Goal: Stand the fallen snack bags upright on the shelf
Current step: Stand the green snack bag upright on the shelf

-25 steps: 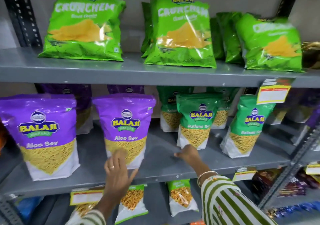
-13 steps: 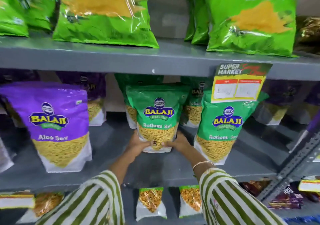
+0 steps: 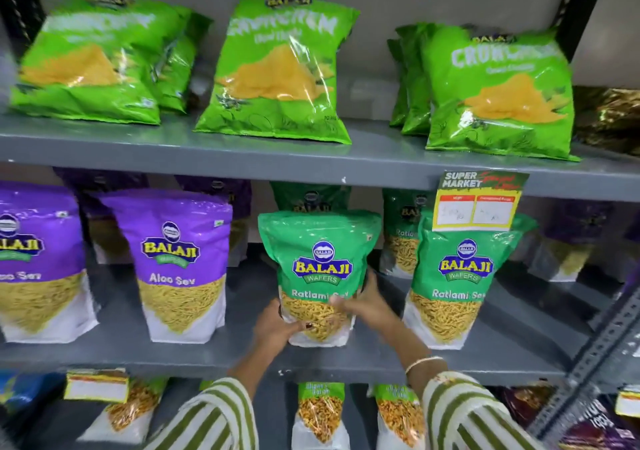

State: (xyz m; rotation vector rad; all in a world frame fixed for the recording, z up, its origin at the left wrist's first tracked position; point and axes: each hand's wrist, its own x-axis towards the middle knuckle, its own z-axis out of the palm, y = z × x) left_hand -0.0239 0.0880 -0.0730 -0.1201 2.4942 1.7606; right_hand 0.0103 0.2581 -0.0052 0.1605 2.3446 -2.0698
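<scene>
A green Ratlami Sev bag (image 3: 320,255) stands upright at the middle of the grey middle shelf (image 3: 242,352). My left hand (image 3: 277,328) grips its lower left corner, thumb across the front. My right hand (image 3: 363,306) presses its lower right side, blurred by motion. A second green Ratlami Sev bag (image 3: 457,283) stands upright just to the right. Two purple Aloo Sev bags (image 3: 176,262) stand upright to the left.
Light green Crunchem bags (image 3: 280,72) lean back on the top shelf (image 3: 311,158). A yellow price tag (image 3: 479,202) hangs from that shelf's edge. More bags stand behind the front row. Smaller snack bags (image 3: 320,415) fill the shelf below. A perforated steel post (image 3: 595,363) rises at right.
My left hand left the purple Aloo Sev bag and joined my right hand on the green Ratlami Sev bag. The camera view then tilted up, showing the top shelf again.
</scene>
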